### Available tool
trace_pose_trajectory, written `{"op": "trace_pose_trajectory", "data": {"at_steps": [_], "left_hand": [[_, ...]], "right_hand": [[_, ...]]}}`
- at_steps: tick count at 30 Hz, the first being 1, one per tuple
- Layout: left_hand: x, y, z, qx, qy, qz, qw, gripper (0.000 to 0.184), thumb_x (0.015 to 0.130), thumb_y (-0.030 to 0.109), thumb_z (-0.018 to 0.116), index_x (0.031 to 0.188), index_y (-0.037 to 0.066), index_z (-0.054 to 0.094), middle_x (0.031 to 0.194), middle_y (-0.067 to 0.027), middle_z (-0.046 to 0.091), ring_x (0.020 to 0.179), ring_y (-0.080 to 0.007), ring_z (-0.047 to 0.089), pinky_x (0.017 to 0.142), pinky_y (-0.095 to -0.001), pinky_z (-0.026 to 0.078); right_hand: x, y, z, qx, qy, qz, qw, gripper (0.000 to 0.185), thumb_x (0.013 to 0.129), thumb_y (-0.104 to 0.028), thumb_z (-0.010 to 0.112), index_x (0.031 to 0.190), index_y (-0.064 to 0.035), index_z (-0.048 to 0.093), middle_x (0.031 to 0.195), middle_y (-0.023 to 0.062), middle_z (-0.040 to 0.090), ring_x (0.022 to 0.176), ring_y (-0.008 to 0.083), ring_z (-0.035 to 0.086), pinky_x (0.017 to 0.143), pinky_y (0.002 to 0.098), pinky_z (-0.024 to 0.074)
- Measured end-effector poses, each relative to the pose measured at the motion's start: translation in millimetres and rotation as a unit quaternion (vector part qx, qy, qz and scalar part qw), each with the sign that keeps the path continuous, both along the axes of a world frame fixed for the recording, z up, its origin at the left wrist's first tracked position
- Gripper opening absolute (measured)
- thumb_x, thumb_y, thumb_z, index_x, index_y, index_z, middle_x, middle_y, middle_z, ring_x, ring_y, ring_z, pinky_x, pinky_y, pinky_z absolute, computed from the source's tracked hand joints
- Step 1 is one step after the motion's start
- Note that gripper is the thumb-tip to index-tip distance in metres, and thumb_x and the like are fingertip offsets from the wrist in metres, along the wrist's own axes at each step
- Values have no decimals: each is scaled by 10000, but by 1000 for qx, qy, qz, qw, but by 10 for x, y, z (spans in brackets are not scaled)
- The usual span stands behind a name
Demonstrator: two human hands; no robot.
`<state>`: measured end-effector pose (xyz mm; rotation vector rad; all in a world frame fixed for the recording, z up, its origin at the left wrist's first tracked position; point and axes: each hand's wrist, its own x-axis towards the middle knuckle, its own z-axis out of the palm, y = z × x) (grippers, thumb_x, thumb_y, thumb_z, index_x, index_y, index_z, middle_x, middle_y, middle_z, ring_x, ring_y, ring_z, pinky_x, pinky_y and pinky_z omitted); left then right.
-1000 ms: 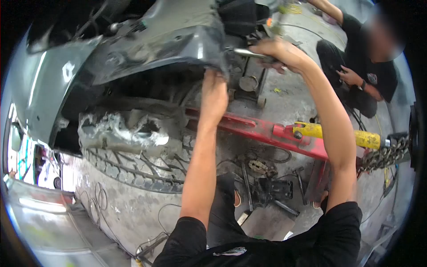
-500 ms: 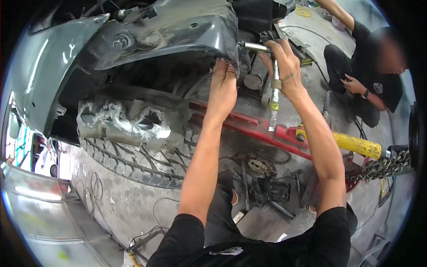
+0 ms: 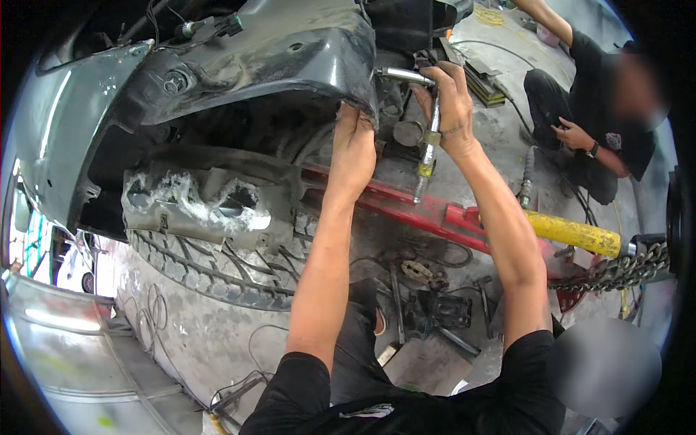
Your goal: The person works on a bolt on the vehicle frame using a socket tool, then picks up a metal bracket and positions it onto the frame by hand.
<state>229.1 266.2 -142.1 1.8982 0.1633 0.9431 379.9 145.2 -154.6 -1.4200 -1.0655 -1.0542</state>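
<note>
My left hand (image 3: 354, 148) reaches up under the lower edge of a dark grey metal vehicle panel (image 3: 319, 61), its fingertips hidden behind that edge. What those fingers hold cannot be seen. To the right, my right hand (image 3: 451, 101) is wrapped round a ratchet wrench (image 3: 428, 156), whose handle hangs down in front of the palm. A shiny socket extension (image 3: 406, 75) runs left from the wrench head to the panel's right end. Below the panel, a torn grey plastic liner (image 3: 217, 199) lies over a tire (image 3: 210, 272).
A red metal beam (image 3: 406, 210) with a yellow cylinder (image 3: 576, 232) and a chain (image 3: 623, 268) crosses the right side. Several tools and black parts (image 3: 442, 308) lie on the floor. Another person (image 3: 609, 130) crouches at the upper right; a blurred round shape (image 3: 605, 366) is lower right.
My right hand has turned upright, bringing the wrench handle to hang downward, and has shifted slightly left since the last earlier frame. My left hand stays under the panel edge.
</note>
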Motion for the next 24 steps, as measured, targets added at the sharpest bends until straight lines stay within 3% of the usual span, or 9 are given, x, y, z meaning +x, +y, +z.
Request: {"op": "trace_pose_trajectory", "data": {"at_steps": [2, 4, 9, 17, 20, 21, 22, 23, 24], "left_hand": [[-31, -5, 66, 3, 10, 14, 1000, 499, 1068, 349, 448, 1221, -95, 616, 1212, -169, 663, 1141, -215, 566, 1010, -352, 402], [-82, -31, 144, 14, 53, -35, 998, 481, 1079, 266, 394, 1411, -70, 488, 1457, -270, 500, 1390, -394, 434, 1169, -425, 286], [-46, 24, 84, -14, 48, -54, 997, 483, 1075, 256, 395, 1411, -79, 483, 1458, -290, 489, 1394, -405, 426, 1176, -438, 277], [-17, 41, 28, -8, 56, -38, 998, 557, 1088, 339, 387, 1441, -88, 446, 1533, -323, 391, 1484, -431, 294, 1234, -460, 186], [-13, 11, 41, -21, 67, -35, 997, 593, 1092, 388, 391, 1450, -82, 437, 1537, -322, 384, 1487, -430, 289, 1230, -452, 193], [-15, -69, 90, -54, 24, -49, 997, 574, 1088, 399, 424, 1399, -79, 495, 1433, -232, 497, 1364, -321, 404, 1155, -393, 276], [-23, -139, 136, -86, -19, -63, 994, 560, 1084, 409, 457, 1348, -76, 553, 1329, -142, 609, 1240, -211, 520, 1079, -334, 359], [-43, -172, 153, -87, -19, -65, 994, 560, 1084, 409, 457, 1348, -76, 553, 1329, -142, 609, 1240, -211, 520, 1079, -334, 359], [-73, -189, 175, -74, -8, -59, 996, 570, 1083, 414, 461, 1364, -76, 539, 1345, -144, 599, 1253, -215, 513, 1091, -333, 350]], "right_hand": [[7, 8, 17, -2, -1, 16, 1000, 354, 816, -43, 803, 1119, 2, 624, 1079, 198, 613, 880, 364, 650, 722, 409, 542], [-54, 32, 2, 24, 19, 26, 999, 332, 836, -29, 778, 1124, 9, 616, 1068, 189, 617, 871, 351, 646, 727, 402, 534], [-102, 127, -42, 46, 48, 39, 997, 316, 850, -10, 754, 1124, 21, 601, 1056, 192, 618, 867, 346, 644, 743, 402, 533], [289, -50, 79, -98, -164, -65, 979, 481, 821, -181, 803, 1256, -94, 617, 1152, 173, 588, 858, 324, 677, 699, 410, 566], [193, -155, 256, -163, -33, 4, 986, 368, 870, -264, 776, 1163, -72, 664, 920, 149, 632, 814, 299, 667, 648, 372, 537], [149, -178, 311, -204, 71, 53, 975, 329, 884, -299, 766, 1104, -66, 691, 822, 142, 639, 773, 295, 659, 630, 352, 523], [195, -153, 386, -148, 17, 40, 988, 331, 902, -356, 725, 969, -33, 713, 666, 108, 612, 555, 225, 582, 509, 311, 459], [190, -214, 550, -149, 17, 39, 988, 331, 902, -356, 725, 969, -33, 713, 666, 108, 612, 555, 225, 582, 509, 311, 459], [170, -315, 774, -249, 260, 158, 919, 345, 897, -369, 714, 938, -26, 713, 675, 95, 618, 482, 178, 514, 460, 299, 416]]}}
